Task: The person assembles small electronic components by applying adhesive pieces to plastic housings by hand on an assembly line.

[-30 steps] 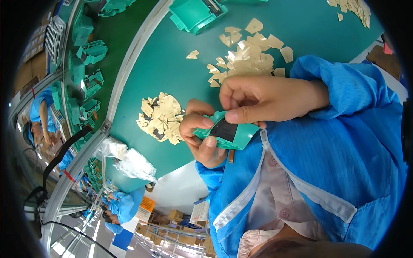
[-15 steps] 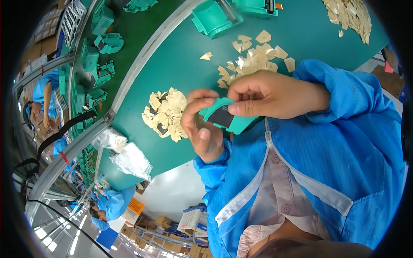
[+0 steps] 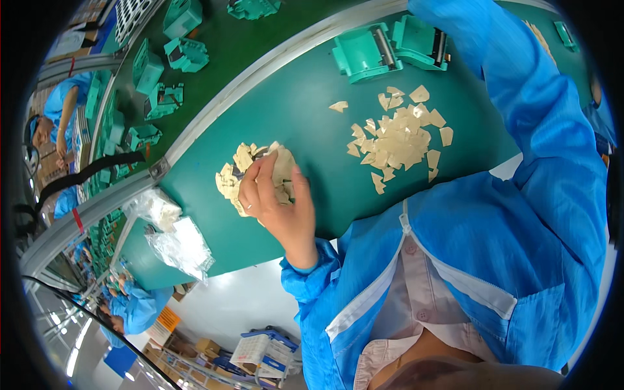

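My left hand (image 3: 279,205) rests on the left pile of cream-coloured, paper-like pieces (image 3: 229,185), thumb and fingers apart. A few dark, flat pieces (image 3: 239,170) show among them, and the hand covers part of the pile. I see nothing held in its fingers, though the fingertips are partly hidden in the pile. My right arm, in a blue sleeve (image 3: 536,104), stretches forward past the top edge, so that hand is out of sight. A second pile of angular cream pieces (image 3: 398,138) lies mid-table, with loose ones around it.
Two green plastic housings (image 3: 354,58) (image 3: 413,49) with metal rods stand at the table's far side. A metal rail (image 3: 234,88) separates the table from a belt carrying more green housings (image 3: 148,65). Clear plastic bags (image 3: 185,247) lie at left. Co-workers (image 3: 62,120) sit beyond.
Both hands held a green plastic part with a black piece on it; it is no longer seen. My left hand moved left onto the pile, while my right arm reached forward out of view.
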